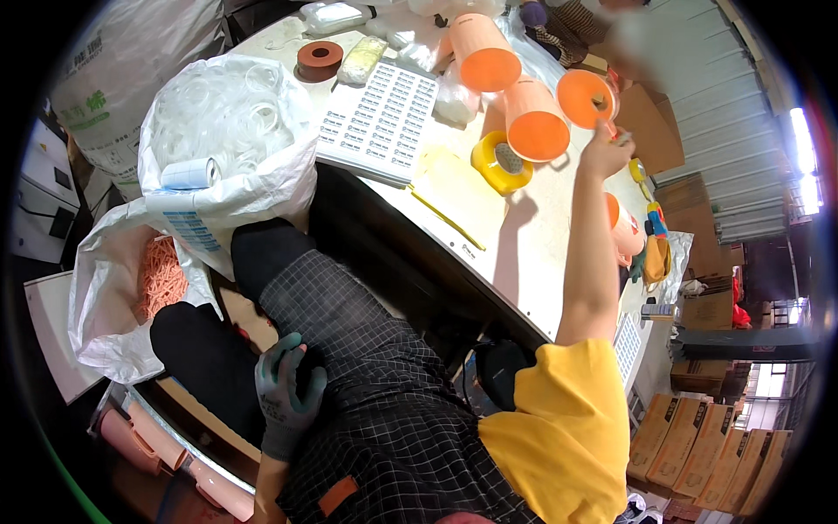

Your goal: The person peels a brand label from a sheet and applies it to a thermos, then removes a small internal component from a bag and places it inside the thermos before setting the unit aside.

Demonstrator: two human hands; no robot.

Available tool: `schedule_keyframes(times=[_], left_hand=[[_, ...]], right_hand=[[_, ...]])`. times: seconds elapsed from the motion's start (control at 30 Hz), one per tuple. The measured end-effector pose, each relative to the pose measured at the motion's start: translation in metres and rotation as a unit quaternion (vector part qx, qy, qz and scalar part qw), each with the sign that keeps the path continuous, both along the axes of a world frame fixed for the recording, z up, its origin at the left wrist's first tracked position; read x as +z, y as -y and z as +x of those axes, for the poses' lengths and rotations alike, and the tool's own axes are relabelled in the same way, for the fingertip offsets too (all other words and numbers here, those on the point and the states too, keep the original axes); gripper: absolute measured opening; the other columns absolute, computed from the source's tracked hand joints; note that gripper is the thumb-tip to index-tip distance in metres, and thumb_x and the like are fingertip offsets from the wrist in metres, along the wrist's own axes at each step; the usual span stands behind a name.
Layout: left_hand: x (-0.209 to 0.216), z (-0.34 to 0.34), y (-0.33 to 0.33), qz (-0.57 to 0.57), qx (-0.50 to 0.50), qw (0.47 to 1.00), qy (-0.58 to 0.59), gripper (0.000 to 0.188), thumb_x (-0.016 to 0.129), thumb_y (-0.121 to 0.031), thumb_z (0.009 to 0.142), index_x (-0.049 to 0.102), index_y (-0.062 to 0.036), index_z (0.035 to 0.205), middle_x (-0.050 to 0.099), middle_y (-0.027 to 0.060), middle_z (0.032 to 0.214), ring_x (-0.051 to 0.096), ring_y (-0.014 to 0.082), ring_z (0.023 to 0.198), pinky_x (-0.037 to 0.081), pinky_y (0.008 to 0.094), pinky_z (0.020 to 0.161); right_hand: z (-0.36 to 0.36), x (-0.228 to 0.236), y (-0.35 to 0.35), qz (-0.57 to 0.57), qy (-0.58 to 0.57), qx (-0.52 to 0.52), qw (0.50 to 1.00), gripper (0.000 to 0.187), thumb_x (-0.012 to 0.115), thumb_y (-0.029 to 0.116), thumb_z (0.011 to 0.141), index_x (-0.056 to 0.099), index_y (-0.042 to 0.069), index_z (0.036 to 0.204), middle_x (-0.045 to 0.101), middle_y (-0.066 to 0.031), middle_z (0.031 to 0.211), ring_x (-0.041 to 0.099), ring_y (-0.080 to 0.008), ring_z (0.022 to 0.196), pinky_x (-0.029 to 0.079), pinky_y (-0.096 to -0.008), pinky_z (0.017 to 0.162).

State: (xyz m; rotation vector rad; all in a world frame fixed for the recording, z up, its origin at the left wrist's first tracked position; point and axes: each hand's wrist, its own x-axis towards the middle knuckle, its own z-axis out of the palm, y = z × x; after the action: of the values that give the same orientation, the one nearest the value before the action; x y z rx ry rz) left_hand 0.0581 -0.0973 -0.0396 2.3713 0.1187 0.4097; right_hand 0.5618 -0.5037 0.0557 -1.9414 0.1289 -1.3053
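**Right hand point(605, 150) out at an orange cup point(576, 98), left hand point(288, 393) down near your lap**

So I'm using the yellow tape roll point(482, 164) on the bench point(548, 223) as the landmark. The cup you're reaching for is beyond it and to the right, round open end facing you. Your bare right fingers are bunched narrow at its lower rim, but honestly I can't tell if they're clamped on it.

Your left hand's way off to the left of the tape and much nearer your body, in a grey-green glove beside your checked apron point(375, 437). Fingers loosely curled with a decent gap to the thumb, nothing visible in there.

Two more orange cups point(526, 118) sit just past the tape, and a peach cup point(621, 229) is to its right, partly hidden by your forearm. Just left of the tape you've got a yellow packet point(458, 188), then label sheets point(377, 122), with a brown roll point(316, 70) further out that way.

Well left of the tape, off the bench, there's a white sack point(292, 179) of clear rings point(231, 109), and nearer you a smaller sack point(105, 297) with pinkish strips point(160, 278).
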Motion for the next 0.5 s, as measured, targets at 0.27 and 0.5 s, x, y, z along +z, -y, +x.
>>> schedule_keyframes(times=[0.27, 0.5], left_hand=[[-0.009, 0.002, 0.006, -0.009, -0.025, 0.999, -0.022, 0.047, 0.079, -0.009, 0.085, 0.062, -0.0053, 0.128, 0.067, 0.0189, 0.128, 0.065, 0.0399, 0.111, 0.053, 0.0492, 0.094], [-0.017, 0.008, 0.007, 0.009, -0.027, 0.998, -0.053, 0.046, 0.080, -0.015, 0.085, 0.063, -0.0081, 0.127, 0.067, 0.0153, 0.130, 0.064, 0.0374, 0.112, 0.051, 0.0497, 0.096]], right_hand=[[-0.189, -0.112, -0.081, -0.374, -0.260, 0.236, 0.858, 0.040, 0.092, 0.027, 0.075, 0.075, 0.007, 0.105, 0.074, -0.0069, 0.113, 0.073, -0.0284, 0.085, 0.059, -0.0387, 0.075], [-0.191, -0.126, -0.076, -0.301, -0.266, 0.239, 0.884, 0.026, 0.082, 0.011, 0.077, 0.076, 0.009, 0.103, 0.077, -0.0062, 0.107, 0.073, -0.0320, 0.082, 0.058, -0.0388, 0.074]])
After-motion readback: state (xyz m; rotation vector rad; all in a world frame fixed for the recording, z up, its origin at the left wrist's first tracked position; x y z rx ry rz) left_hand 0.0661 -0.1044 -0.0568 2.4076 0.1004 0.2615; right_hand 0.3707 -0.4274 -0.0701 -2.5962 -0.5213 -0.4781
